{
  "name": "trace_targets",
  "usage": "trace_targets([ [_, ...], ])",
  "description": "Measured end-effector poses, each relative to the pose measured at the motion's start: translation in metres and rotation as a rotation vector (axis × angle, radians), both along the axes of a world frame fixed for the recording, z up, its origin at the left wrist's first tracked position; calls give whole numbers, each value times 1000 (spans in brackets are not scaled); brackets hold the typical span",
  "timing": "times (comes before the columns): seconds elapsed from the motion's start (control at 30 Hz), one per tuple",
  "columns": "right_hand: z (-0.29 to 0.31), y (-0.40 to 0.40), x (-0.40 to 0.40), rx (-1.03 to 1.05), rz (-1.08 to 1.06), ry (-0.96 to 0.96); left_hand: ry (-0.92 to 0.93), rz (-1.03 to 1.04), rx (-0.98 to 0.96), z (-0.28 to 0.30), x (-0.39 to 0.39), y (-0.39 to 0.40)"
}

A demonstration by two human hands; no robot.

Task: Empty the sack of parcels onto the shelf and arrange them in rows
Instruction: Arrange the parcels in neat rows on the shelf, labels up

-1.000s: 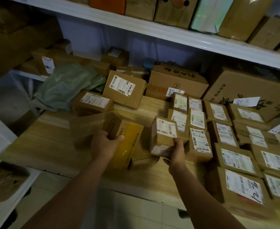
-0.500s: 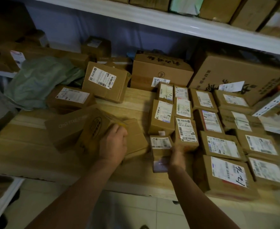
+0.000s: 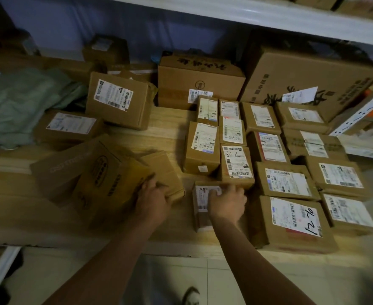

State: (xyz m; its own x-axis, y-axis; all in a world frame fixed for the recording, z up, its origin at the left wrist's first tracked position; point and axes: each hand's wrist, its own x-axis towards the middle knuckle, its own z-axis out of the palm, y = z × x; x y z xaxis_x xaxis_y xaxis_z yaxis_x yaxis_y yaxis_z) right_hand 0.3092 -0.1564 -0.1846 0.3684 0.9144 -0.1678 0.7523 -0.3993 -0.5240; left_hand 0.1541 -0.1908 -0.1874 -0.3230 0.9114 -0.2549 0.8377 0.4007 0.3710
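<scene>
Head view: my right hand (image 3: 226, 204) grips a small labelled parcel (image 3: 202, 208) at the shelf (image 3: 27, 216) front; my left hand (image 3: 152, 200) clasps a brown carton (image 3: 106, 186). Both look light, rigid; hold by opposite edges.
</scene>
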Motion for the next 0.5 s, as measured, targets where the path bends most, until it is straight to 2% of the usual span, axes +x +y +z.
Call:
trace_targets([
  [0.07, 3, 6, -15, 28, 208, 164, -54, 92, 67, 2, -3, 2],
  [0.13, 4, 8, -30, -17, 438, 231, -64, 227, 116, 8, -8, 3],
  [0.2, 4, 10, -43, -72, 593, 206, -46, 352, 90, 17, -14, 3],
  [0.3, 1, 9, -59, -117, 726, 113, -76, 424, 23, 16, -21, 6],
  [0.37, -2, 10, -66, -154, 779, 17, -177, 492, 27, 12, -20, 7],
  [0.5, -1, 9, -75, -258, 820, -164, -490, 761, 25, 9, -23, 5],
])
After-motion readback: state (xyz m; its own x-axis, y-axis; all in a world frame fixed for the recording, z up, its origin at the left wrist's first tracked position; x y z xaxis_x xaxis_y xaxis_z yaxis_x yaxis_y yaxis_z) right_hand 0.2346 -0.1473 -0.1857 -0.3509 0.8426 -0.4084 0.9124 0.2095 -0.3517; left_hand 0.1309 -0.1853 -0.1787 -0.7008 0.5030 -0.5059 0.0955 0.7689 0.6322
